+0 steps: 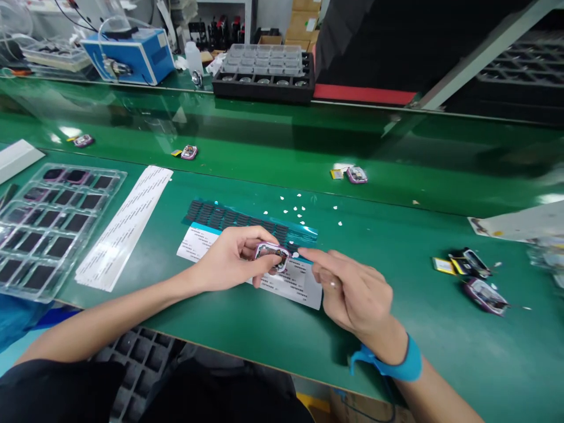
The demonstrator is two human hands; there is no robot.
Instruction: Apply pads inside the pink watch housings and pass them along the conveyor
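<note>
My left hand [240,258] grips a small purple-rimmed device [272,257] with its inside facing up, thumb laid across it. Just to its right, my right hand [352,288] points its index finger at a small white piece [295,255] by the device's edge; the other fingers are curled in. Whether the fingertip carries the white piece is too small to tell. Beneath the hands lie a white printed label sheet [304,285] and a teal strip with rows of black pads [220,216].
Small white bits [296,209] are scattered beyond the hands. A clear tray [57,217] and white strips [126,226] lie left. Opened devices [485,295] rest at right; more devices [356,174] sit on the green belt [264,158] behind.
</note>
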